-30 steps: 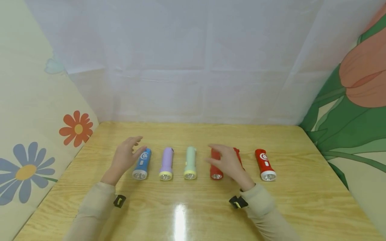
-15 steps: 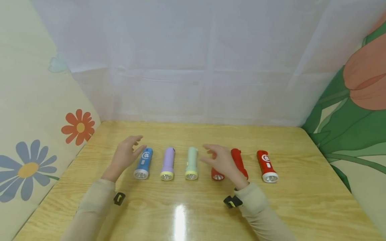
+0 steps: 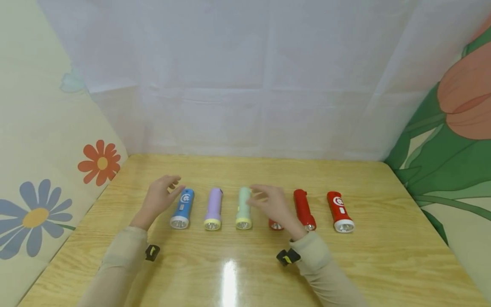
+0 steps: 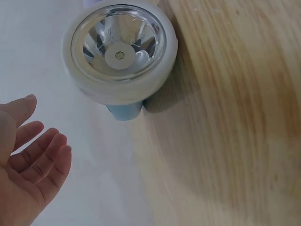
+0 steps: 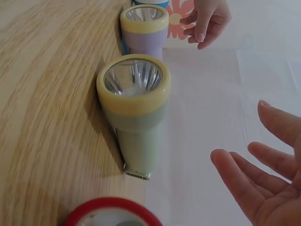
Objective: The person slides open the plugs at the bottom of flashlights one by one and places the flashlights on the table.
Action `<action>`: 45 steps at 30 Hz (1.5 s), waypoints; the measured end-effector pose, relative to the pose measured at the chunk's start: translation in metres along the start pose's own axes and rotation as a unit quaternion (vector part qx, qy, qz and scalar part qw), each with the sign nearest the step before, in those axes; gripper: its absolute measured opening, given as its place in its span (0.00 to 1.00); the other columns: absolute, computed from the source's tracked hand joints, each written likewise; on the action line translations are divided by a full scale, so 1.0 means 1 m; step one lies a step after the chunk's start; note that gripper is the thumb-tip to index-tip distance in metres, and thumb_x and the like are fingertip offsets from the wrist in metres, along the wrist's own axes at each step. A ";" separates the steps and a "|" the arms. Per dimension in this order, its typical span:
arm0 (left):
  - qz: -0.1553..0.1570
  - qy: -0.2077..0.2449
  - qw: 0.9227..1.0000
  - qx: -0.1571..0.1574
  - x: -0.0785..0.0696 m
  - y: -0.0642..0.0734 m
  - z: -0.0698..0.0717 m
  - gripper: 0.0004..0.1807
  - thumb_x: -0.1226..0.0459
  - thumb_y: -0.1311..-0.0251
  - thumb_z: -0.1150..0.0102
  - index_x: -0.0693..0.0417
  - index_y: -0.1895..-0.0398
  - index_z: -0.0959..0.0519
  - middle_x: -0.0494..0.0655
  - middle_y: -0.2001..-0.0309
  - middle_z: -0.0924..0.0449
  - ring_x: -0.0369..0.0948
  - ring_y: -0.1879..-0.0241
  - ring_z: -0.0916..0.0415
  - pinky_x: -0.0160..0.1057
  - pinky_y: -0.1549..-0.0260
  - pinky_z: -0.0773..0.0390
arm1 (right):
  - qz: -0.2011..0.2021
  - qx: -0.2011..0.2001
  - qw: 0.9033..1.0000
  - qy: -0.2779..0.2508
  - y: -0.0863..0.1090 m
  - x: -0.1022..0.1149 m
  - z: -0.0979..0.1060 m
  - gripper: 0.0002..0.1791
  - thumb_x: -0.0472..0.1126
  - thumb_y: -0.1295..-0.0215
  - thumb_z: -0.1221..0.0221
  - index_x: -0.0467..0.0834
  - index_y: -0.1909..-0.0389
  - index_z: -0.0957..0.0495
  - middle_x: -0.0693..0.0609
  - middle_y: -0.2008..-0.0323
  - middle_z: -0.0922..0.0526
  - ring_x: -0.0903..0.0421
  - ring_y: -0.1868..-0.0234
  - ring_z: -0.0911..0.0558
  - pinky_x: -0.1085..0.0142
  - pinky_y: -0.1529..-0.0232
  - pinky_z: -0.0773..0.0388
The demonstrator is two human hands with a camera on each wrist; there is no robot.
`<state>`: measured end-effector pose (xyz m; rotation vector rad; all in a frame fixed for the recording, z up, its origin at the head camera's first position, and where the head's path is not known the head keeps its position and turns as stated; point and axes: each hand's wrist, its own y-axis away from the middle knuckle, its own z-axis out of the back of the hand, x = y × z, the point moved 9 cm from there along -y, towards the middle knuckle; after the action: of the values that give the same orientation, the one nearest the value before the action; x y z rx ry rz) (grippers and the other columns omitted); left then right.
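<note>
A row of several flashlights lies on the wooden table, lens ends toward me. My left hand [image 3: 158,198] hovers beside the blue flashlight [image 3: 183,207], fingers loosely bent and holding nothing. In the left wrist view this hand [image 4: 28,165] is apart from the flashlight's white-rimmed lens [image 4: 120,56]. My right hand [image 3: 273,205] hangs over a red flashlight [image 3: 276,225], hiding most of it. Its fingertips overlap the mint green flashlight [image 3: 243,211] in the head view. Seen from the right wrist, the relaxed fingers [image 5: 235,176] hold nothing, a gap away from the green body.
Between blue and green lies a purple flashlight [image 3: 213,209] with a yellow rim. To the right are a plain red flashlight [image 3: 303,208] and a red one with a white rim [image 3: 339,211]. A white sheet [image 3: 245,85] hangs behind the table [image 3: 192,264]; flowered panels flank it.
My right hand has drifted left from the red flashlights toward the green one, uncovering the plain red one. The left hand has stayed nearly still beside the blue flashlight.
</note>
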<state>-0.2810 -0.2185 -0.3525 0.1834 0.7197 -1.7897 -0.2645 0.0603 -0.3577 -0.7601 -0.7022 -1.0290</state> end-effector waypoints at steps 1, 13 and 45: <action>-0.001 0.003 1.000 -0.001 0.001 0.000 0.000 0.16 0.68 0.44 0.42 0.71 0.55 0.26 0.64 0.65 0.23 0.54 0.67 0.24 0.48 0.70 0.22 | 0.000 0.001 1.000 -0.004 0.000 0.001 -0.001 0.24 0.39 0.47 0.35 0.38 0.48 0.25 0.40 0.53 0.21 0.49 0.61 0.19 0.61 0.63 0.21; 0.022 0.023 0.999 0.020 0.012 -0.001 -0.008 0.16 0.66 0.42 0.43 0.70 0.54 0.25 0.61 0.65 0.22 0.52 0.67 0.24 0.48 0.70 0.23 | 0.005 0.020 0.999 -0.031 -0.010 0.010 -0.028 0.23 0.41 0.46 0.36 0.39 0.49 0.24 0.42 0.56 0.20 0.52 0.62 0.19 0.65 0.63 0.22; 0.113 0.099 0.982 0.116 0.044 -0.001 -0.031 0.24 0.59 0.37 0.48 0.71 0.47 0.31 0.68 0.55 0.26 0.58 0.59 0.26 0.48 0.63 0.22 | -0.005 0.090 0.996 -0.024 -0.029 0.054 -0.108 0.24 0.44 0.49 0.34 0.34 0.54 0.23 0.45 0.64 0.18 0.56 0.67 0.19 0.75 0.68 0.24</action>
<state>-0.3041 -0.2375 -0.3974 0.5840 0.6005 -1.6470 -0.2557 -0.0631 -0.3677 -0.6280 -0.8284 -0.9443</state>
